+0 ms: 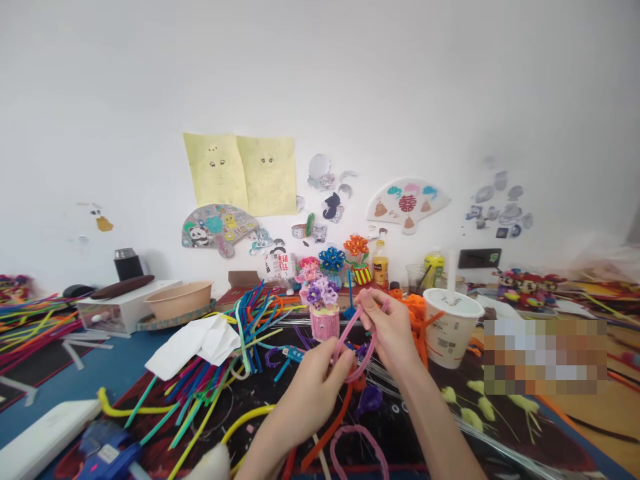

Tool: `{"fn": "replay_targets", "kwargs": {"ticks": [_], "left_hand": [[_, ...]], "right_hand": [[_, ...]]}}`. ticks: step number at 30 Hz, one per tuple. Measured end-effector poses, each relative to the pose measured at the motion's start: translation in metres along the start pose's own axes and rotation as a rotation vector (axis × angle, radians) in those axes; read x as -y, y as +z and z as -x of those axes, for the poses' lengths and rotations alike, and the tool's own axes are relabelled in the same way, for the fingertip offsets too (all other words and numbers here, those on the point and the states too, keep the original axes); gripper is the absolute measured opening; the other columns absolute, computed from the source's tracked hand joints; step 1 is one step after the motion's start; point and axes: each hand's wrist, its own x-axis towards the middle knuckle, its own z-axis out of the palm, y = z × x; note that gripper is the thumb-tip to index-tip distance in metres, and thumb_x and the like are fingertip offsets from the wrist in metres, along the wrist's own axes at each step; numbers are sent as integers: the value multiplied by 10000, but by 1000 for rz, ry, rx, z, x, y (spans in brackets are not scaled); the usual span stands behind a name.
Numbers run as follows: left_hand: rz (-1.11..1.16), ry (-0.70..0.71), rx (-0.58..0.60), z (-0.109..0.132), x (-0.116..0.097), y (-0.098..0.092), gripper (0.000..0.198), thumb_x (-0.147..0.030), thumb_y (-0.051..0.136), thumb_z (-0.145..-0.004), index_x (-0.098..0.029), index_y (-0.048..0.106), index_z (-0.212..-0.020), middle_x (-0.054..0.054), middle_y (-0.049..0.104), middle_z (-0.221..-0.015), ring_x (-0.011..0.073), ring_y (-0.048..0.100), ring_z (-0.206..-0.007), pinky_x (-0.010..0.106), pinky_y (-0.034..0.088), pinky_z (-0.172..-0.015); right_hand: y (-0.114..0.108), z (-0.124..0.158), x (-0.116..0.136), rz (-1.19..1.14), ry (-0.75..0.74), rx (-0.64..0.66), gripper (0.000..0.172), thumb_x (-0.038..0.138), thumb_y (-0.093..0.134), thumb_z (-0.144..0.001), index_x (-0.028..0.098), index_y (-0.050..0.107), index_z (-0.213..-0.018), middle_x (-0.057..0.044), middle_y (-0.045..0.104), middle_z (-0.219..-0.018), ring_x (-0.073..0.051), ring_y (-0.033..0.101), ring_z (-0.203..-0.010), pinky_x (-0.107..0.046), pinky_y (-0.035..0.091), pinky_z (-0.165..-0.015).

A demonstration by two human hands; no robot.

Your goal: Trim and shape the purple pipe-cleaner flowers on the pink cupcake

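A looped pink pipe cleaner (369, 355) is held between both hands over the middle of the table. My left hand (323, 375) is closed on its lower left side, thumb against the fingers. Higher and to the right, my right hand (384, 321) pinches the top of the loop. Just behind my left hand stands a pink pot (325, 323) with purple and pink pipe-cleaner flowers (320, 292). Another pink loop (357, 447) lies on the dark mat below the hands.
A paper cup with a straw (450, 330) stands right of my right hand, beside orange pipe cleaners (415, 313). Left are colored pipe cleaners (255, 320), white paper (197, 343), a blue glue gun (107, 450) and a bowl (177, 301). Bottles (381, 264) stand near the wall.
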Motion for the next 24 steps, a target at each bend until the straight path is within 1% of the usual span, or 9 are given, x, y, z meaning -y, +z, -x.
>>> {"fn": "replay_targets", "kwargs": {"ticks": [2,4,7,9,13,15,17,20,24], "left_hand": [[16,11,-67,-2,3,3,268,-445,468,-914,-203,579,-942,-2,614,-808,145,506,-720,251,373,-685],[50,22,-95,-4,6,7,283,-442,443,-926,-207,556,-1034,5,624,-825,148,516,-721,256,387,-689],[115,10,-110,-6,10,14,322,-471,413,-928,-195,564,-993,-13,570,-722,133,478,-630,247,394,-617],[150,-10,-109,-6,10,18,357,-499,421,-917,-183,576,-981,-30,523,-655,118,432,-563,237,375,-554],[182,-27,-107,-3,11,21,399,-522,520,-866,-157,598,-1007,-66,438,-563,94,361,-502,220,324,-497],[187,-17,-114,-3,12,20,385,-521,569,-836,-156,604,-953,-80,401,-547,84,331,-492,214,300,-485],[186,5,-131,-5,15,19,367,-528,578,-827,-162,597,-855,-83,385,-547,79,322,-497,211,286,-483],[186,36,-185,-10,18,16,412,-561,485,-869,-170,573,-775,-76,374,-551,83,326,-507,212,277,-487],[191,55,-323,-12,18,8,468,-577,316,-927,-186,538,-798,-83,323,-551,87,288,-495,218,252,-482]], "right_hand": [[4,2,-3,19,-38,-42,393,512,761,-718,146,627,-670,63,390,-410,-56,308,-412,-217,247,-474],[8,4,-6,44,-40,-30,395,518,740,-738,148,618,-672,63,392,-419,-59,321,-411,-215,251,-460],[12,8,-10,114,-19,39,403,533,726,-743,154,605,-680,60,403,-432,-69,342,-403,-215,247,-429],[13,9,-12,174,-30,62,407,545,718,-744,156,608,-692,55,417,-446,-76,357,-408,-221,265,-426],[13,9,-12,234,-14,59,419,567,736,-705,162,635,-733,37,447,-526,-88,361,-462,-229,292,-440],[13,8,-11,245,27,80,451,594,745,-674,163,648,-762,32,445,-558,-87,337,-479,-227,274,-437],[13,8,-9,261,61,125,498,631,715,-686,155,668,-824,25,441,-584,-89,330,-497,-222,262,-440],[11,7,-8,252,107,203,581,674,625,-753,145,673,-987,26,413,-604,-92,322,-515,-213,250,-441],[3,7,-8,189,190,265,641,685,582,-787,159,607,-1153,47,385,-624,-74,313,-516,-193,272,-460]]}}
